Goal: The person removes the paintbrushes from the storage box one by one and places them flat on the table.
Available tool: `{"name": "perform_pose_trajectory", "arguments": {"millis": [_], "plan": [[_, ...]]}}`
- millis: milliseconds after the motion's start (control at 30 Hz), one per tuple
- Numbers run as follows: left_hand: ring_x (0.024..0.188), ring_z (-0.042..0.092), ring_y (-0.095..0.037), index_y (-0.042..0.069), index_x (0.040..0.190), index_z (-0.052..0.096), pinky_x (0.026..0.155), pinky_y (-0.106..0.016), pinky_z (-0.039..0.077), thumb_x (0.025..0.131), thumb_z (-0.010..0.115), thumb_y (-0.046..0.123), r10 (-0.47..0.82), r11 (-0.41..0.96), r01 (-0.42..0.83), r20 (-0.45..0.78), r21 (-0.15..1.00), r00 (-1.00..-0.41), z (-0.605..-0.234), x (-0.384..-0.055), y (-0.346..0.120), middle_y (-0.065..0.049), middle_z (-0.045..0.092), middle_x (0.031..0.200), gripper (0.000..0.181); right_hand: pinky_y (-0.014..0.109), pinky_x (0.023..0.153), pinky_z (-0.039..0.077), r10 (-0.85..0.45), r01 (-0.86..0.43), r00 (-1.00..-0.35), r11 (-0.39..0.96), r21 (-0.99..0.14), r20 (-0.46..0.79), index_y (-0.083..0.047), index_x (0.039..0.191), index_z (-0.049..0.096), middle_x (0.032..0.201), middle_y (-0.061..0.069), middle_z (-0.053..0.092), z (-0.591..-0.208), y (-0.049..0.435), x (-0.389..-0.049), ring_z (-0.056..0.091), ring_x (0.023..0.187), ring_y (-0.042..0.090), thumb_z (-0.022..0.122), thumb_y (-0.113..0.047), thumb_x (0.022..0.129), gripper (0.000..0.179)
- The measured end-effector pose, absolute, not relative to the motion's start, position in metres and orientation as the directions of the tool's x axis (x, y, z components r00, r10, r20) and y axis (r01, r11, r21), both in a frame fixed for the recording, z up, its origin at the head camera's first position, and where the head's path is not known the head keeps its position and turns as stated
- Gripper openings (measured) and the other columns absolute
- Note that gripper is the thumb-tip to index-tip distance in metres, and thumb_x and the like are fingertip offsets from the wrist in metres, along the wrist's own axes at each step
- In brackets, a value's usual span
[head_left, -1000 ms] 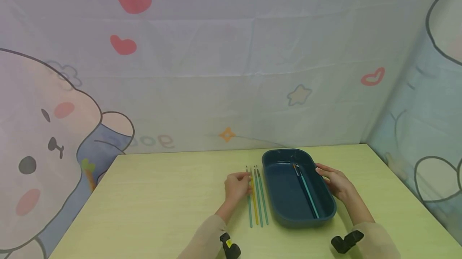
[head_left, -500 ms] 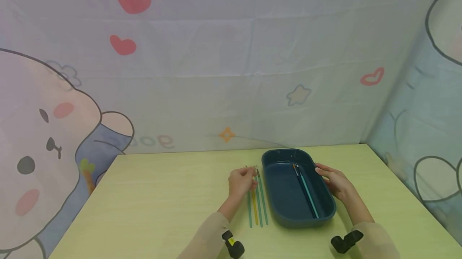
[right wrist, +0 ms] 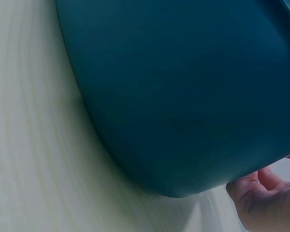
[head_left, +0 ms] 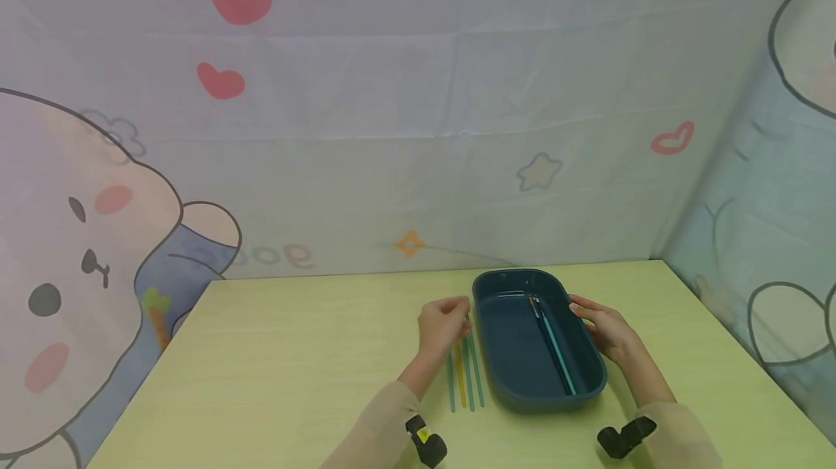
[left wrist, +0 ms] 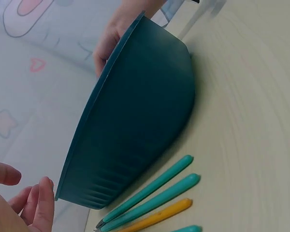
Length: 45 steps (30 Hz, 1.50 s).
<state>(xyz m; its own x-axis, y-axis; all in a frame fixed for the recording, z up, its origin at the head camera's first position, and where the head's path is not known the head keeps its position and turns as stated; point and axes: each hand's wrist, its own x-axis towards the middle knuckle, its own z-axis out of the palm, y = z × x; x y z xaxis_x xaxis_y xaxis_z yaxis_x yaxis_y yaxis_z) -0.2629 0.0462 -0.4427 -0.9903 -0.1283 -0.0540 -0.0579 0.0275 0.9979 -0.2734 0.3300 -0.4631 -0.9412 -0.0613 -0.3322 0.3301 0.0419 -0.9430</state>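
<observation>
Several paintbrushes (head_left: 471, 374), teal and one yellow, lie side by side on the table left of a dark blue rectangular tub (head_left: 509, 353). Over their bristle ends hovers my left hand (head_left: 440, 327), hiding those tips in the head view. The left wrist view shows its thumb and fingers (left wrist: 42, 205) apart, holding nothing, near the tub's rim. My right hand (head_left: 607, 327) grips the tub's right rim. Inside the tub lie two more paintbrushes, a teal one (head_left: 557, 353) and a dark-handled one (head_left: 551, 345).
The pale yellow table (head_left: 294, 360) extends left of the brushes and right of the tub. A printed cloth (head_left: 366, 128) hangs behind it and along the right side. Each wrist carries a black camera mount (head_left: 427, 443).
My left hand has moved rightward and slightly farther back across the brushes, toward the tub. The right hand and tub have stayed in place.
</observation>
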Motion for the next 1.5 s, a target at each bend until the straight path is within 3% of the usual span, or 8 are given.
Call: {"name": "perform_pose_trajectory", "arguments": {"millis": [133,267,367,533,667,1000,1233,1500], "plan": [[0.055,0.062,-0.005,-0.003,0.103,0.072,0.054,-0.018,0.057,0.087,0.065,0.014,-0.116,0.032,-0.047,-0.043,0.998,-0.992,-0.438,-0.263,0.05,-0.018,0.073,0.094,0.024,0.02,0.081,0.055,-0.061,0.332,-0.94,0.048,-0.942,-0.335,-0.006,0.151,0.029,0.139,0.01,0.048,-0.463,0.329,-0.274,0.046,0.129,0.03,0.055,-0.032,0.097,0.065],[0.054,0.061,-0.005,-0.003,0.106,0.071,0.054,-0.018,0.057,0.087,0.065,0.013,-0.098,0.026,-0.041,-0.038,0.999,-0.994,-0.433,-0.262,0.054,-0.018,0.073,0.095,0.025,0.019,0.081,0.055,-0.065,0.335,-0.939,0.052,-0.941,-0.338,-0.005,0.152,0.024,0.155,0.021,0.025,-0.463,0.328,-0.274,0.028,0.141,0.04,0.053,-0.033,0.098,0.067],[0.054,0.062,-0.007,-0.002,0.106,0.071,0.053,-0.018,0.056,0.087,0.065,0.012,-0.083,0.026,-0.039,-0.037,0.999,-0.996,-0.431,-0.261,0.057,-0.017,0.073,0.089,0.025,0.019,0.081,0.055,-0.064,0.336,-0.939,0.052,-0.94,-0.339,-0.006,0.152,0.025,0.157,0.022,0.02,-0.463,0.328,-0.274,0.027,0.142,0.041,0.053,-0.034,0.098,0.067],[0.054,0.063,-0.008,-0.001,0.106,0.072,0.053,-0.02,0.057,0.087,0.065,0.013,-0.069,0.051,-0.032,-0.029,0.998,-0.997,-0.43,-0.261,0.063,-0.011,0.073,0.082,0.025,0.02,0.081,0.055,-0.061,0.334,-0.94,0.041,-0.942,-0.336,-0.006,0.151,0.028,0.149,0.017,0.037,-0.463,0.329,-0.274,0.042,0.132,0.033,0.055,-0.032,0.097,0.066],[0.055,0.063,-0.007,-0.002,0.106,0.072,0.054,-0.021,0.058,0.087,0.065,0.013,-0.058,0.065,-0.015,-0.011,0.998,-0.998,-0.427,-0.261,0.069,-0.013,0.073,0.085,0.025,0.021,0.082,0.056,-0.063,0.329,-0.942,0.03,-0.944,-0.33,-0.005,0.15,0.029,0.129,0.001,0.053,-0.463,0.33,-0.274,0.053,0.115,0.017,0.056,-0.031,0.096,0.066],[0.061,0.068,-0.018,-0.001,0.106,0.072,0.055,-0.022,0.059,0.087,0.067,0.013,-0.044,0.083,-0.015,-0.011,0.996,-0.999,-0.424,-0.261,0.082,-0.014,0.074,0.089,0.024,0.021,0.082,0.055,-0.066,0.331,-0.941,0.029,-0.943,-0.333,-0.006,0.151,0.027,0.151,0.016,0.033,-0.464,0.329,-0.274,0.04,0.134,0.032,0.055,-0.031,0.097,0.066],[0.074,0.071,-0.034,-0.001,0.108,0.071,0.054,-0.021,0.058,0.087,0.066,0.014,-0.017,0.083,-0.014,-0.012,0.996,-1.0,-0.424,-0.261,0.093,-0.018,0.073,0.093,0.026,0.022,0.082,0.056,-0.067,0.327,-0.943,-0.003,-0.945,-0.326,-0.005,0.15,0.03,0.123,-0.004,0.055,-0.464,0.332,-0.274,0.058,0.101,0.007,0.057,-0.03,0.096,0.066],[0.076,0.071,-0.032,0.001,0.106,0.072,0.055,-0.022,0.059,0.087,0.066,0.013,-0.009,0.09,-0.037,-0.037,0.995,-0.999,-0.425,-0.263,0.103,-0.01,0.074,0.088,0.023,0.022,0.082,0.056,-0.058,0.33,-0.942,0.013,-0.944,-0.331,-0.006,0.15,0.03,0.125,-0.004,0.055,-0.464,0.331,-0.275,0.058,0.101,0.008,0.058,-0.032,0.096,0.066]]}}
